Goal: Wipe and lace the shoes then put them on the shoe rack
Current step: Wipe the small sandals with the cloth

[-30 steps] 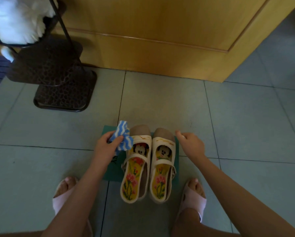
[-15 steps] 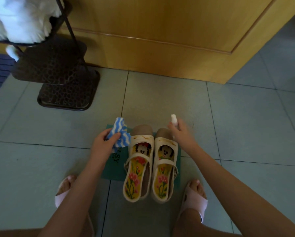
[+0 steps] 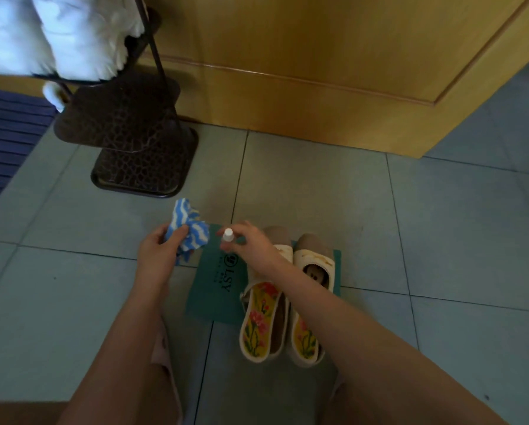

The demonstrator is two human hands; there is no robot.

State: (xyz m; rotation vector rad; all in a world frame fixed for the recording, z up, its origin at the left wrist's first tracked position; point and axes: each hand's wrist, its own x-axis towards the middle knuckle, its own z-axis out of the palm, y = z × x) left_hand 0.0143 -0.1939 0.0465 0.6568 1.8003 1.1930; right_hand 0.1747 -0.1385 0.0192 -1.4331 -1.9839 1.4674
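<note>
Two cream slip-on shoes with yellow flowered insoles stand side by side on a green mat (image 3: 217, 289): the left shoe (image 3: 264, 320) and the right shoe (image 3: 310, 305). My left hand (image 3: 157, 254) grips a crumpled blue-and-white striped cloth (image 3: 188, 231) to the left of the mat. My right hand (image 3: 251, 248) holds a small white-capped bottle (image 3: 227, 235) above the mat's far left corner, close to the cloth. My right forearm crosses over the toe of the left shoe.
A dark metal shoe rack (image 3: 128, 139) with patterned shelves stands at the back left, with white fluffy footwear (image 3: 57, 35) on its upper shelf. A wooden cabinet (image 3: 318, 72) runs along the back. A dark blue mat (image 3: 8, 142) lies at the far left. The floor is grey tile.
My right hand picked up the small bottle beside the right shoe and carried it left across the shoes toward the cloth. My left hand kept holding the cloth.
</note>
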